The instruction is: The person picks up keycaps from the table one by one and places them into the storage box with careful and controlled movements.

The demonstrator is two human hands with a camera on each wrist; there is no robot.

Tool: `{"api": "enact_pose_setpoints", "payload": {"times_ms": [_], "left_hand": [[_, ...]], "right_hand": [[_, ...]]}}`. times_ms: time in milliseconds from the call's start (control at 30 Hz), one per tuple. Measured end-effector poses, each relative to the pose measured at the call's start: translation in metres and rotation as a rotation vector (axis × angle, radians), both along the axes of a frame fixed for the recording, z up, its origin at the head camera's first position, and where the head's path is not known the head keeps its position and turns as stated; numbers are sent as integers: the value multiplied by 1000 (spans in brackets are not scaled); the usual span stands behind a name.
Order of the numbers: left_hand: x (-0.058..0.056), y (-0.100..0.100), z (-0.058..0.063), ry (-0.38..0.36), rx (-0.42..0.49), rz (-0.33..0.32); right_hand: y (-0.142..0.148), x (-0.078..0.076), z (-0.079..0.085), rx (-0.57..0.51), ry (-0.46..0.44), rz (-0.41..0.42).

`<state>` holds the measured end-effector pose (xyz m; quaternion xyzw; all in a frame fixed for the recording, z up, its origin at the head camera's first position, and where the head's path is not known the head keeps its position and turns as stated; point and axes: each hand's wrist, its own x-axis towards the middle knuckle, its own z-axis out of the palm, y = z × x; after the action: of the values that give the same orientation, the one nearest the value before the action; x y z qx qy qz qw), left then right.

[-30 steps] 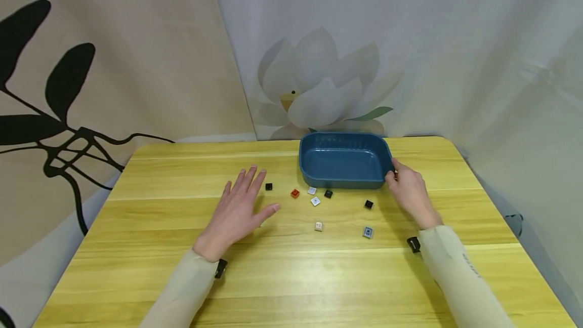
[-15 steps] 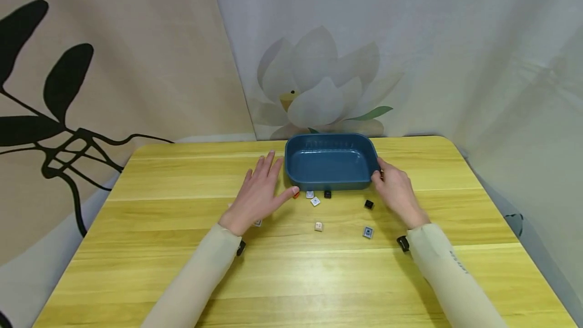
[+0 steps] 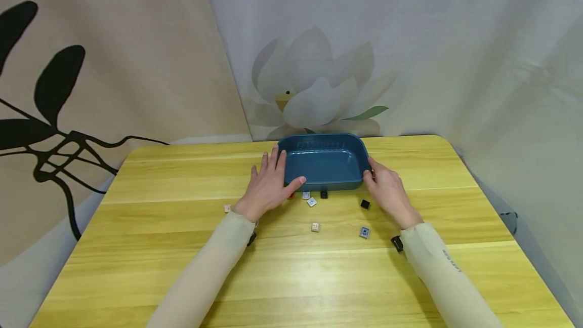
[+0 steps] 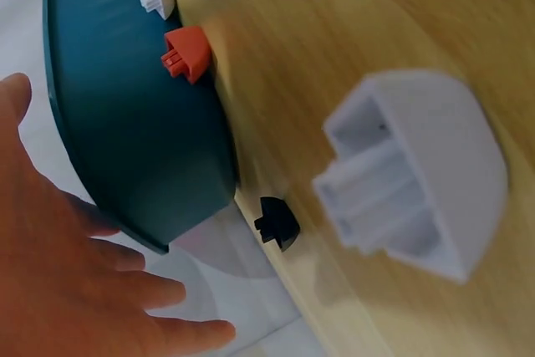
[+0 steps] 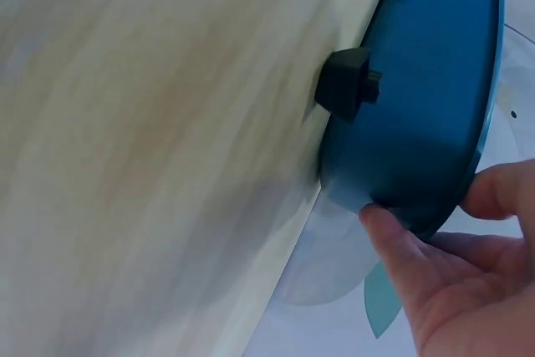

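Note:
A blue rectangular baking dish point(image 3: 328, 186) stands near the table's back edge. My left hand point(image 3: 267, 189) is at its left end, fingers straight and spread, thumb by the front left corner; whether the palm touches the wall is hard to tell. At the dish's right end, my right hand point(image 3: 389, 194) grips the rim and side between thumb and fingers, as the right wrist view shows too. Keycaps lie along the front wall: a red keycap point(image 4: 189, 52), white keycaps point(image 3: 311, 202) and a black keycap point(image 3: 324, 195). The left hand partly covers the red one in the head view.
More keycaps are scattered nearer the front: a grey-blue keycap point(image 3: 364, 232), a cream keycap point(image 3: 315, 227), a black keycap point(image 3: 365, 204) and a pale keycap point(image 3: 227, 208) left of my left wrist. A printed curtain point(image 3: 319, 80) hangs behind the wooden table point(image 3: 291, 282).
The dish has slid left along the back of the table, with my right hand holding it. My left hand has moved right to the dish's left end.

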<state>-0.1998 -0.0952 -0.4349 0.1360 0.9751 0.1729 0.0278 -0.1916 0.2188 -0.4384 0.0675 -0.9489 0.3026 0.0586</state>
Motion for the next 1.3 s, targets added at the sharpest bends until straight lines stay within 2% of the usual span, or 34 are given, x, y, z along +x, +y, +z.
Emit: {"api": "enact_pose_setpoints", "payload": {"times_ms": [233,500,667,867,1133,1300], "left_hand": [[-4,2,-6,-18,-35,17],[-3,1,-8,-28,-53,29],[-3,1,-8,-34,-48,31],[-4,2,-8,-49,-35,28],[-4,2,-8,-47,-24,30],[-2,3,-7,-39,-25,34]], "right_hand": [[7,9,4,-38,-53,-6],[18,29,9,27,11,-4],[20,41,9,99,56,27],[22,52,6,216,113,142],[21,57,-5,311,138,426],[19,57,-9,337,140,469]]}}
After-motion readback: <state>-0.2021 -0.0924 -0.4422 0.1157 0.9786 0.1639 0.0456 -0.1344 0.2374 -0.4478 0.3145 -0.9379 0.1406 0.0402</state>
